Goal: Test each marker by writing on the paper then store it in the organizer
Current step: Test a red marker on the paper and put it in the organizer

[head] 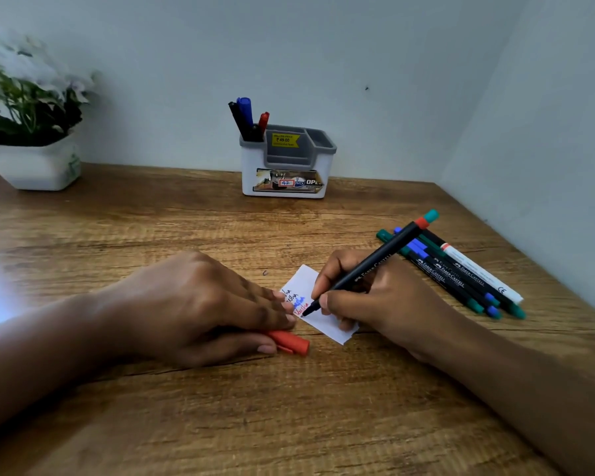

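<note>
Marker [368, 266] under test is a slim black-barrelled pen with a red end. It is light and stiff, and its smooth plastic would roll if laid on the table [289, 424]. The felt tip is the one delicate part, so light pressure is enough. It is best held low on the barrel, near the tip, for writing, and at mid-barrel for lifting it to the organizer [249, 166]. It slants up and to the right, and its tip touches the paper [306, 276] beside a red word.

The right hand [375, 304] is closed round the lower barrel in a writing grip, with its heel resting on the paper's near right part. The left hand [193, 304] lies flat, its straight fingers pressing down the left edge of the thin, easily shifted slip. The red cap [289, 341] pokes out from beneath this hand next to the thumb. It seems pinched between thumb and forefinger, though the hold is mostly hidden.

The organizer stands far off against the wall with three stored markers [244, 115] upright in its left compartment. More capped pens [461, 273] lie in a bunch on the right.
</note>
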`<state>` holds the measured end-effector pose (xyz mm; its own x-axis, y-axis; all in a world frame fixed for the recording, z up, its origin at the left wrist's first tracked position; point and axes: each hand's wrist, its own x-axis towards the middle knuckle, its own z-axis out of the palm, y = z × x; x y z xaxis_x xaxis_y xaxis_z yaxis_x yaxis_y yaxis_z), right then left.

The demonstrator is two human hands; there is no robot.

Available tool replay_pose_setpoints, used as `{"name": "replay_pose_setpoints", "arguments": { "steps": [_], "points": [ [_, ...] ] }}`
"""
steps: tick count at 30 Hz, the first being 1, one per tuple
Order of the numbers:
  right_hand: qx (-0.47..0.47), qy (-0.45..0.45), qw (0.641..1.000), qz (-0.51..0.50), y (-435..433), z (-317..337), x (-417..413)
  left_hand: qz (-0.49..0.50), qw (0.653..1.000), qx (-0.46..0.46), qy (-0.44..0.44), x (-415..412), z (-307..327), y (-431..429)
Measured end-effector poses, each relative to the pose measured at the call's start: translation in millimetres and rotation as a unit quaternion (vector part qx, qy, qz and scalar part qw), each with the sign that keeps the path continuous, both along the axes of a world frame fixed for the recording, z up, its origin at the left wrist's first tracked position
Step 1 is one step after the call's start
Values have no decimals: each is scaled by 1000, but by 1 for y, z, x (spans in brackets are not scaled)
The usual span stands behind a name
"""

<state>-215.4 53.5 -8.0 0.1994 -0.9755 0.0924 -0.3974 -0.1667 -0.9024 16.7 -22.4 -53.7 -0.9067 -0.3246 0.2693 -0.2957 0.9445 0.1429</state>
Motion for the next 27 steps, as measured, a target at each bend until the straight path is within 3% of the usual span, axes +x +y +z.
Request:
{"name": "replay_pose_setpoints", "arguments": {
  "steps": [27],
  "points": [
    [-1,-7,1000,-22,-2,-4,-1,20,1000,15,-12,0,0,0]
  ]
}}
